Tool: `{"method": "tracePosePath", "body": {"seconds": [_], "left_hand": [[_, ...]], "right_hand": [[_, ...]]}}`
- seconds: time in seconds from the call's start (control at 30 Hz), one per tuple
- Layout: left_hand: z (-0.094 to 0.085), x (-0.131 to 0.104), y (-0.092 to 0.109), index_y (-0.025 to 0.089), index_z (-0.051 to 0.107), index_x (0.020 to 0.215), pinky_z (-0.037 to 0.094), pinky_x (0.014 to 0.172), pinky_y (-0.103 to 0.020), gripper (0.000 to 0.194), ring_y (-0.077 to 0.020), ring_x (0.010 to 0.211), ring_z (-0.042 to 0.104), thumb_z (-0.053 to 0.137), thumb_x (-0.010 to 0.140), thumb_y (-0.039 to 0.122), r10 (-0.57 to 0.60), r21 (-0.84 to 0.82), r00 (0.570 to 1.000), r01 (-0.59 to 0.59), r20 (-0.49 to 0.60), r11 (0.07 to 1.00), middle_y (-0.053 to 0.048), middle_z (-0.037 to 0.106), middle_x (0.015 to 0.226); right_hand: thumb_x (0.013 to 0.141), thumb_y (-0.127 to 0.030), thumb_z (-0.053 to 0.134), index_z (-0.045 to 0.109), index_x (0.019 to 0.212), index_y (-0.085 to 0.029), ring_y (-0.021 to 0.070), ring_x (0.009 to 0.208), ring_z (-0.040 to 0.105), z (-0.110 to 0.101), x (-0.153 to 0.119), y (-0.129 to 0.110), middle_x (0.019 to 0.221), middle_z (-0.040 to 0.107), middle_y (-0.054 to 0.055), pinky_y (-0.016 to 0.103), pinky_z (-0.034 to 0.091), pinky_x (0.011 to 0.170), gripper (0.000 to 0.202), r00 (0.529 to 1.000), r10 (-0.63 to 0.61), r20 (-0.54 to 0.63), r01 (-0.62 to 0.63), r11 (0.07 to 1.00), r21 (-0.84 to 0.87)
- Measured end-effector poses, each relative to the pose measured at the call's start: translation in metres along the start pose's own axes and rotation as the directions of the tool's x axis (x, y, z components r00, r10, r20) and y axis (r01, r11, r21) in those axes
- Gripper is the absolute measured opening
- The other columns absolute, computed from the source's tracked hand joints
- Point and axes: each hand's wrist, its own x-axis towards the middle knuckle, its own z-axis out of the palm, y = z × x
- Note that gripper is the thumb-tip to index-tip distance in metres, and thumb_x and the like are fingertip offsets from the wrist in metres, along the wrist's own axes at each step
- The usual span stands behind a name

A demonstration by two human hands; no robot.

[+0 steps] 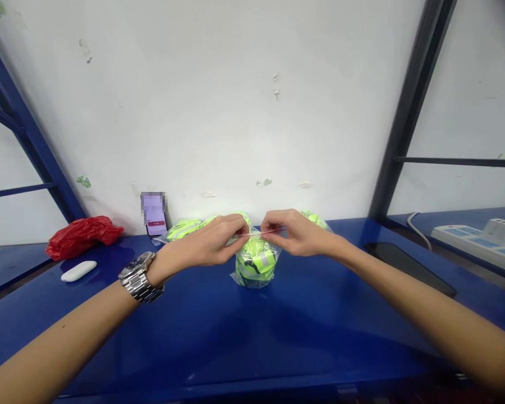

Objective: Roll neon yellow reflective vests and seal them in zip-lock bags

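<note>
The left hand [221, 240] and the right hand [297, 233], at the centre of the frame, are each closed in a thumb-and-finger pinch on the red-lined top edge of one clear bag [256, 266] of lime reflective material, apparently to keep that edge taut. Behind them lie at least two similar bundles [184, 228], part-hidden, exact count indeterminable. Farther out at left: one phone [155, 214], propped upright presumably for viewing, one white case [79, 271], one red plastic bag [84, 237]; at right: one dark flat device [410, 268]
</note>
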Motion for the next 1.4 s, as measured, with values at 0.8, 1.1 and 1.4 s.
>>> {"method": "tracePosePath", "body": {"seconds": [0.8,1.1,1.4], "left_hand": [[0.003,0.009,0.009,0.017,0.048,0.088,0.038,0.062,-0.027,0.017,-0.0131,0.067,0.046,0.038,0.096,0.028,-0.002,0.041,1.0,0.001,0.018,0.999,-0.003,0.054,0.081],[0.007,0.011,0.013,0.017,0.043,0.081,0.033,0.055,-0.028,0.012,-0.0139,0.062,0.043,0.036,0.09,0.011,0.019,0.186,0.999,-0.027,0.045,0.982,-0.004,0.051,0.077],[0.003,0.005,0.005,0.016,0.046,0.087,0.037,0.06,-0.027,0.017,-0.0147,0.068,0.047,0.037,0.097,0.027,-0.071,0.178,0.997,0.068,0.014,0.982,-0.005,0.052,0.083]], "right_hand": [[0.082,-0.015,0.052,0.054,0.077,-0.016,0.0116,0.063,0.047,0.006,0.002,-0.004,0.072,0.057,0.002,0.026,0.036,0.06,0.006,0.999,-0.013,-0.042,0.014,1.0,0.004],[0.075,-0.01,0.054,0.054,0.066,-0.015,0.0109,0.057,0.045,0.016,0.006,-0.004,0.065,0.055,0.002,0.025,0.03,0.055,0.01,0.991,0.01,-0.134,-0.035,0.981,-0.19],[0.079,-0.013,0.057,0.061,0.082,-0.015,0.0119,0.06,0.049,0.008,-0.002,0.0,0.07,0.06,0.002,0.024,0.034,0.057,0.005,0.989,0.053,-0.136,-0.078,0.981,-0.179]]}}
